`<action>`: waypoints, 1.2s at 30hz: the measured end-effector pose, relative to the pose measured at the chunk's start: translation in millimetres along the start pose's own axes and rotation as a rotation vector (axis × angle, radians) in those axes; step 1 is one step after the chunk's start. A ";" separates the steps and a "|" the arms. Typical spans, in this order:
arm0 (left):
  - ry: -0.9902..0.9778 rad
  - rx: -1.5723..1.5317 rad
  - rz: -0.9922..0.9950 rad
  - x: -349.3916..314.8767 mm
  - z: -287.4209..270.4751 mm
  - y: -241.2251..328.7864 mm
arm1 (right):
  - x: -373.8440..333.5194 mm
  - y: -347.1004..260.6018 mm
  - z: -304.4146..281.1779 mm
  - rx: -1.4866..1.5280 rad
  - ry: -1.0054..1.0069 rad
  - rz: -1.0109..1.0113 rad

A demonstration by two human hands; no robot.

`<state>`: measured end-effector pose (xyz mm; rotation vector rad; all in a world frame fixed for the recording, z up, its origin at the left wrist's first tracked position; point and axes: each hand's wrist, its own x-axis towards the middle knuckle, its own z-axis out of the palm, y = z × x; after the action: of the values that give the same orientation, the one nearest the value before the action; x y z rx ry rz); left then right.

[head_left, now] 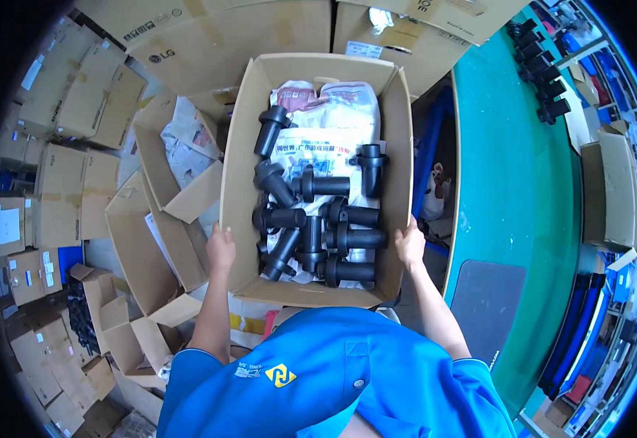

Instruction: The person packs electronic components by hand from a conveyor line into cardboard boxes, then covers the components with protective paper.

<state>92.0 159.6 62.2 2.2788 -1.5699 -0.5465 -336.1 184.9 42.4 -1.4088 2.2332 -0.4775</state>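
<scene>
In front of my body is an open cardboard box (311,295), its flaps up. My left hand (221,247) is closed on its left side wall, close to the near corner. On the opposite side, my right hand (410,243) grips the right wall at about the same height. Inside lie several black flanged cylindrical parts (327,185), loosely piled at different angles, mostly in the near half. White printed wrapping (355,106) lines the far end and shows beneath the parts. What is under the box is hidden.
To the right runs a green-topped bench (508,197) with a dark grey mat (488,303) and more black parts (537,66) at its far end. Large cartons (245,44) stand behind the box. Open boxes (140,226) crowd the left, beside stacked cartons (63,190).
</scene>
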 end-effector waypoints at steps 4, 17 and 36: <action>0.001 -0.001 0.017 3.2 2.0 6.6 | -3.8 -1.4 -15.7 -0.092 0.040 0.012; 0.039 0.029 0.074 11.4 33.2 -38.8 | -81.2 59.9 -113.3 -0.042 0.276 -0.135; 0.154 -0.002 0.306 -11.5 6.7 19.3 | -259.8 169.5 -104.5 -0.294 0.558 0.682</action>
<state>69.3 163.4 66.7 1.9717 -1.7899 -0.2849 -423.1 496.4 92.5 -0.5637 3.1354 -0.3303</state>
